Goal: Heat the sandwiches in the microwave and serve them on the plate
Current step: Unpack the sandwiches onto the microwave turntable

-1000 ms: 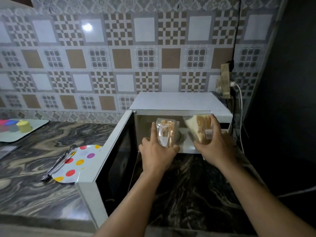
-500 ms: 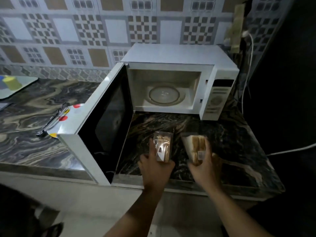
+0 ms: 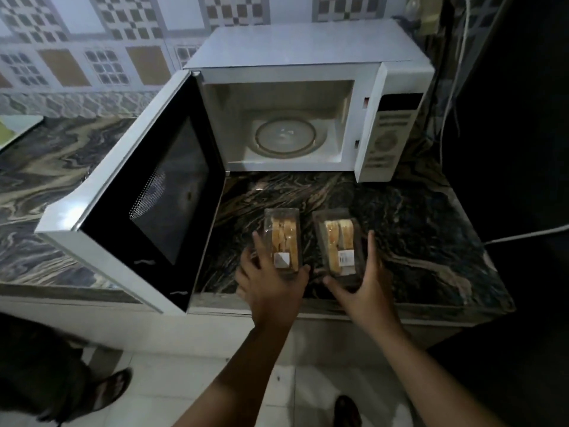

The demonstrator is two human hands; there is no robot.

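Two sandwiches in clear plastic packs lie flat on the dark marble counter [image 3: 415, 235], in front of the open white microwave [image 3: 301, 41]. My left hand [image 3: 271, 285] grips the left sandwich pack [image 3: 284, 238] at its near end. My right hand [image 3: 366, 291] cups the right sandwich pack [image 3: 337, 241], thumb on its left, fingers along its right side. The glass turntable [image 3: 286, 137] inside the microwave is bare. No plate shows in this view.
The microwave door [image 3: 160, 195] swings out to the left, close beside my left hand, and blocks that side of the counter. A white cable [image 3: 523, 235] runs in from the right. A tray corner [image 3: 15, 127] sits far left. A sandalled foot [image 3: 110, 389] stands on the floor below.
Both hands brought the sandwich packs out from the microwave opening and down onto the counter near its front edge. The view tilted down; the spotted plate and tongs went out of sight behind the door.
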